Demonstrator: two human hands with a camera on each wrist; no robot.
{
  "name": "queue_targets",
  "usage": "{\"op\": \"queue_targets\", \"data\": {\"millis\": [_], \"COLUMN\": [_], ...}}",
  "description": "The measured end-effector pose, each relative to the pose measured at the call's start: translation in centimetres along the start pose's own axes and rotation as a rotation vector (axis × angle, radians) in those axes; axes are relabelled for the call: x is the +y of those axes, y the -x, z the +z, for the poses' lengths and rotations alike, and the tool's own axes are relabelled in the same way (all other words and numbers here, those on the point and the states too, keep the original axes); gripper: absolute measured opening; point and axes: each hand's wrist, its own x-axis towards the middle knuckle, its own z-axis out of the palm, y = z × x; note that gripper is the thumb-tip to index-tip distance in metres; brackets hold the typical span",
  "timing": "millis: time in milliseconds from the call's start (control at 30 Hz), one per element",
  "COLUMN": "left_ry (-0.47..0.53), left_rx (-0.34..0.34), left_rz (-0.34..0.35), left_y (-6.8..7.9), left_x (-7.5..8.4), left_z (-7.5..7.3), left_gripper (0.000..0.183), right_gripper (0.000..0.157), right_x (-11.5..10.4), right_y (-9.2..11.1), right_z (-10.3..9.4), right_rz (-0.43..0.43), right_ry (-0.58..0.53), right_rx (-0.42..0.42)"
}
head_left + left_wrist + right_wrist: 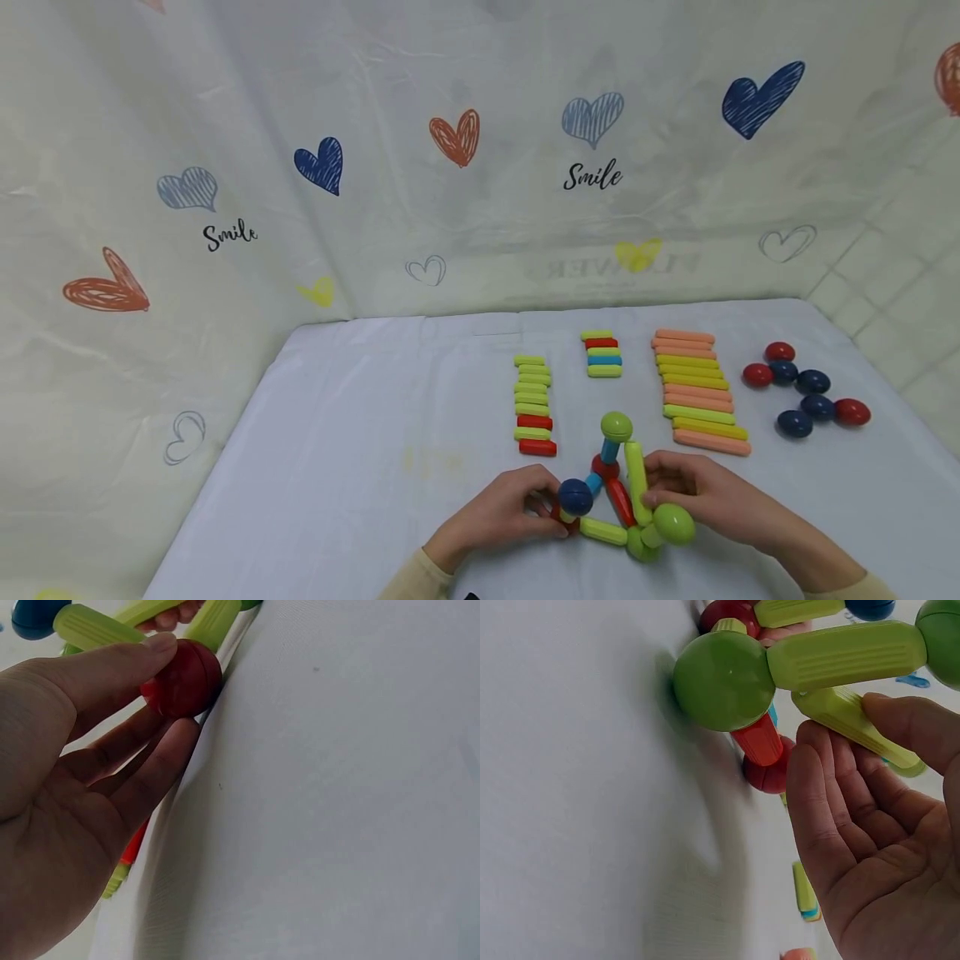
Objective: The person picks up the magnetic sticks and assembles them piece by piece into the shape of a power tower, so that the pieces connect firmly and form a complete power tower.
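A small frame of magnetic-looking sticks and balls stands on the table between the hands. My left hand (517, 504) pinches its low red ball (184, 679) between thumb and fingertips. Above that ball sits a dark blue ball (575, 497). With thumb and fingers, my right hand (693, 492) holds a long green stick (636, 479), slanted beside the upright blue stick (611, 452) and its green top ball (617, 426). The low green ball (724, 679) carries an upright green stick (847, 656) topped by another green ball (675, 525). A red stick (620, 502) runs to the rear red ball (605, 468).
Behind the frame lie a column of short green and red sticks (532, 400) and a smaller group of short sticks (603, 360). Long orange, yellow and green sticks (697, 390) form a row at the right. Farther right are loose red and dark blue balls (812, 382).
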Motion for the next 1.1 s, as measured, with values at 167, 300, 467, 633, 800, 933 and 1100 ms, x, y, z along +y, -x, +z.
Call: {"op": "queue_targets", "data": {"millis": [167,300,467,633,800,933,1100], "left_ry": [-0.006,-0.002,-0.003,-0.005,-0.001,0.008,0.007], "left_rx": [-0.002,-0.008,-0.012,-0.010,-0.007,-0.008,-0.006], "left_rz": [-0.004,-0.005,-0.013,-0.024,-0.029,-0.033,-0.032], "left_y": [0.0,0.0,-0.1,0.0,0.1,0.1,0.0], "left_x": [0.1,0.3,0.2,0.2,0.2,0.2,0.2], "left_z": [-0.1,-0.1,-0.1,-0.2,-0.1,-0.1,-0.1], "left_gripper": [0.028,0.028,0.027,0.026,0.027,0.027,0.027], "right_gripper": [0.040,0.040,0.040,0.041,0.039,0.035,0.027], "right_x": [0.0,-0.1,0.2,0.5,0.5,0.8,1.7], "right_y": [-0.1,-0.2,-0.2,-0.4,-0.3,-0.1,0.1], "right_z": [0.1,0.2,0.2,0.2,-0.1,-1.3,-3.0], "right_rz": [-0.033,-0.031,-0.036,-0.022,-0.029,-0.055,-0.060], "right_ry": [0.026,0.029,0.030,0.024,0.042,0.152,0.636], "right_rx": [-0.008,-0.013,-0.021,-0.025,-0.015,0.112,0.460]}}
